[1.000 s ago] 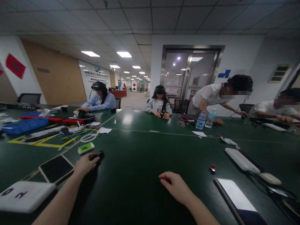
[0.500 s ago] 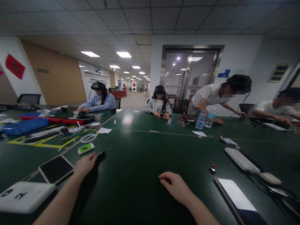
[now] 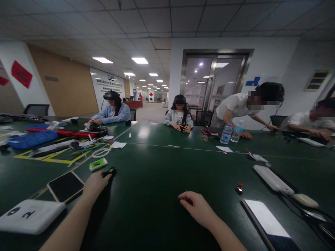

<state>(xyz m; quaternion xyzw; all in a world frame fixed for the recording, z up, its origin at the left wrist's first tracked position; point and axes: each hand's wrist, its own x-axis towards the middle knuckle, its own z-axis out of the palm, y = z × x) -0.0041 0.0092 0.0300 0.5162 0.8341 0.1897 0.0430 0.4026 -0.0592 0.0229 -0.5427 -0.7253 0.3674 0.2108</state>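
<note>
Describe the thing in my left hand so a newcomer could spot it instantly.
On the dark green table, find the left hand, just nearer than the green-and-white case. That hand holds a small black object. Unlike the case and the pale-rimmed device by the wrist, it looks dark throughout and is held.

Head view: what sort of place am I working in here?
Most likely a company office, perhaps a shared work area near reception: a wall sign with a logo and lettering, a reddish reception-style counter farther back, and mesh-backed office chairs around the green table.
</note>
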